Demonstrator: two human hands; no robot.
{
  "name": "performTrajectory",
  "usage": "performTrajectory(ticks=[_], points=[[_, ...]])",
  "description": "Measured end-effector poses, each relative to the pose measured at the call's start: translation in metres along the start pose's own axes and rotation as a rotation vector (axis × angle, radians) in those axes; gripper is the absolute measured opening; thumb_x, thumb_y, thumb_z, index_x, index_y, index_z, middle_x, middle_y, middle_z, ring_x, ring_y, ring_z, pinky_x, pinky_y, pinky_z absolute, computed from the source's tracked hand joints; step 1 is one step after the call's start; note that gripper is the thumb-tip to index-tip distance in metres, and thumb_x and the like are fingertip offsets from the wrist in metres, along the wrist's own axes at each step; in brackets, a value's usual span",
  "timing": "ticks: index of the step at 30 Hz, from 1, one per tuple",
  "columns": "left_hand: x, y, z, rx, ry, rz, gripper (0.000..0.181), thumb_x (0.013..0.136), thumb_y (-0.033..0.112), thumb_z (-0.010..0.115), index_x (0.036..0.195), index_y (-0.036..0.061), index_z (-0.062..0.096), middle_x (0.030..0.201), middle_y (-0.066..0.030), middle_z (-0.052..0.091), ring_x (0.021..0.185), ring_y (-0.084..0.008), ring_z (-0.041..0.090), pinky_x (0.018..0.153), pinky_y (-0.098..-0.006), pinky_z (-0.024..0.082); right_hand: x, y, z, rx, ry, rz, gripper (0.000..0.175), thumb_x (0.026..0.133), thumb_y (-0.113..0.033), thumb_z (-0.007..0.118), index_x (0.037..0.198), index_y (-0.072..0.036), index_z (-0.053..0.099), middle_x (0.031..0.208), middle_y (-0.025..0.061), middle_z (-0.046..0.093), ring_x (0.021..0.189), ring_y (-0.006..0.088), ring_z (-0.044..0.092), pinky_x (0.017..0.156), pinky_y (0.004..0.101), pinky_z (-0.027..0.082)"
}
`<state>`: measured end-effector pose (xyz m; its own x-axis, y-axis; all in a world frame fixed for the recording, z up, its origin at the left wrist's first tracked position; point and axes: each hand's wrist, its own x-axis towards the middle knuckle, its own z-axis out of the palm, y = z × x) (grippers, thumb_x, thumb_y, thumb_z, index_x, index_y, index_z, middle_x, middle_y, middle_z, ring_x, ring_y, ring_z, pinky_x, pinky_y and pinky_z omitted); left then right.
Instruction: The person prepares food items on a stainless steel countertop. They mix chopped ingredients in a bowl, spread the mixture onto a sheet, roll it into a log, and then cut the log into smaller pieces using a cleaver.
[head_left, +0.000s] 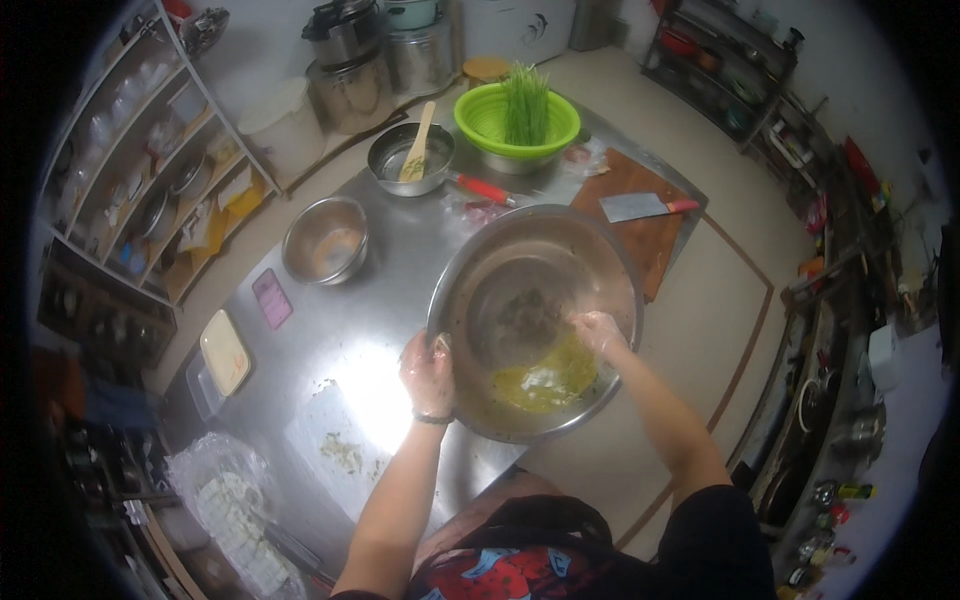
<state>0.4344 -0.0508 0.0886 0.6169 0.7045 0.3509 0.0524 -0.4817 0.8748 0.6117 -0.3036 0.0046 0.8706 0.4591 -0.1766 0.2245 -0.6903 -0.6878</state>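
Note:
A large steel basin (495, 270) stands tilted towards me at the table's near right edge, with yellow-green liquid (544, 382) pooled in its lower part. My left hand (429, 371), in a thin clear glove, grips the basin's left rim. Inside the basin, at its right side, my right hand (596, 332) is gloved too, its fingers curled together just above the liquid; whether they pinch anything is too small to tell. Beyond the basin lie a cleaver (634, 207) on a wooden cutting board (626, 180) and a red-handled tool (484, 189).
Behind are a green colander (472, 124) of green stalks (526, 109), a pan (382, 154) with a wooden spatula (420, 142) and a steel bowl (326, 240). A pink phone (271, 298), a lidded container (225, 352) and a plastic-covered tray of white pieces (240, 517) lie left.

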Motion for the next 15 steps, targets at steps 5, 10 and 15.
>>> performTrajectory(ticks=[5, 10, 15], points=[[-0.007, 0.005, -0.002, 0.045, 0.012, 0.033, 0.019, 0.081, 0.012, 0.058, 0.096, 0.0008, 0.062, 0.082, -0.0171, 0.060, 0.074, -0.0342, 0.058, 0.067, -0.0411, 0.046, -0.025, -0.028, 0.018, 0.299, -0.070, 0.403, 0.025, 0.089, -0.024, 0.055, 0.103, -0.008, 0.067, 0.081, 0.0046, 0.064, 0.073, 0.0114, 0.056, 0.069, 0.0294, 0.045], [-0.015, 0.012, -0.003, -0.019, 0.001, 0.026, 0.020, 0.082, 0.012, 0.060, 0.097, -0.0012, 0.062, 0.079, -0.0131, 0.060, 0.073, -0.0244, 0.057, 0.069, -0.0336, 0.046, -0.045, -0.023, 0.044, 0.456, -0.035, 0.422, 0.027, 0.087, -0.019, 0.055, 0.107, -0.005, 0.065, 0.085, 0.0003, 0.064, 0.079, 0.0092, 0.054, 0.074, 0.0265, 0.044], [-0.025, 0.010, 0.000, -0.084, 0.044, 0.094, 0.025, 0.083, 0.013, 0.061, 0.101, -0.0044, 0.061, 0.078, -0.0103, 0.061, 0.072, -0.0184, 0.056, 0.069, -0.0299, 0.046, -0.056, -0.013, 0.064, 0.531, -0.070, 0.380, 0.033, 0.085, -0.016, 0.058, 0.115, -0.002, 0.061, 0.101, 0.0033, 0.065, 0.091, 0.0117, 0.057, 0.081, 0.0259, 0.043]])
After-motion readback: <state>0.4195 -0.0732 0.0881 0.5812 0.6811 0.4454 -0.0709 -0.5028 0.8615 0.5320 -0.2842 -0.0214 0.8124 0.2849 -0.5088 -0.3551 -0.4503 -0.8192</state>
